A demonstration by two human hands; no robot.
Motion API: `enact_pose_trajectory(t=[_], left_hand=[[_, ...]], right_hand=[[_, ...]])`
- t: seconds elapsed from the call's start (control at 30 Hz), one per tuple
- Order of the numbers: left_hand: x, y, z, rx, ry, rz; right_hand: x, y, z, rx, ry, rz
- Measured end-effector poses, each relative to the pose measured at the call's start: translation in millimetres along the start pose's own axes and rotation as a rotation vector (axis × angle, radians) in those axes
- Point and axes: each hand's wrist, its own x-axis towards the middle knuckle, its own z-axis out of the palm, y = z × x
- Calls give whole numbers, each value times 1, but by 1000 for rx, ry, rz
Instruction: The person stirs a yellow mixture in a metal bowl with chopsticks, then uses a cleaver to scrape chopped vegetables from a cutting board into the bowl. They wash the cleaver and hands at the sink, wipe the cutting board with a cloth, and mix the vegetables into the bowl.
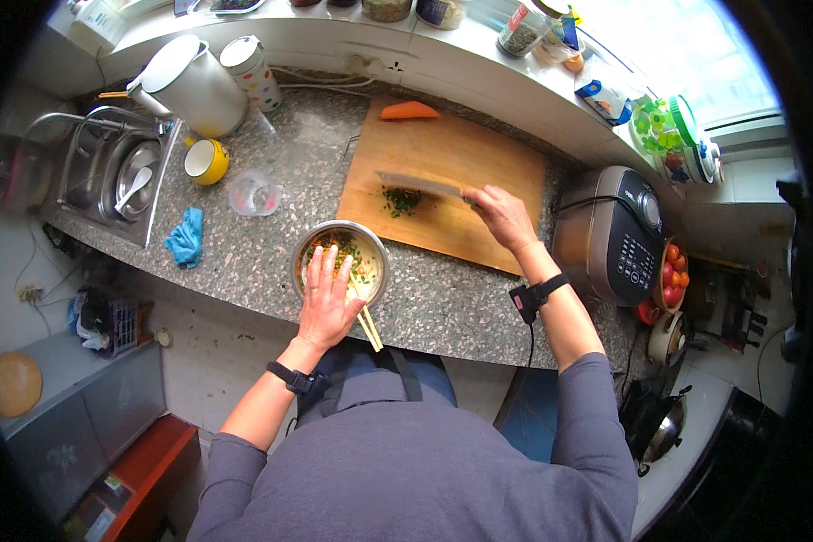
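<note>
My right hand (505,215) grips the handle of a kitchen knife (423,184), its blade reaching leftward over the wooden cutting board (481,156). Chopped green herbs (400,202) lie in a small heap beside the blade. At the board's far edge rests a piece of carrot (410,110). My left hand (325,298) is spread flat, palm down, above the near left part of a metal bowl (383,261); whether it touches the contents is hidden. Inside are chopped greens, orange bits and a pale mixture (371,274). Wooden chopsticks (370,328) lean out over the near rim.
Left of the bowl are a clear plastic cup (254,193), a yellow mug (207,162), a blue cloth (185,238) and a pitcher (200,88). A steel sink (98,220) lies further left. A multicooker (610,234) stands right of the board, near a fruit basket (666,298).
</note>
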Motion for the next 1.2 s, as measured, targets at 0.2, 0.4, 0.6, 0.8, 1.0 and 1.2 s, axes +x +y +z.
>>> enact_pose_trajectory(t=[0.2, 0.4, 0.6, 0.8, 1.0, 1.2], left_hand=[[0, 4, -4, 4, -13, 12], [-3, 5, -9, 5, -4, 10], [2, 6, -6, -5, 11, 15], [11, 22, -16, -66, 27, 14], [37, 46, -15, -399, 117, -22], [56, 47, -14, -688, 185, -265]], right_hand=[[46, 15, 11, -8, 85, -9], [36, 9, 12, -48, -51, -107], [0, 2, -3, 92, -36, -82], [-74, -2, 33, 686, 157, 536], [-121, -29, 77, 1190, 383, 836], [-126, -52, 88, 1227, 430, 909]])
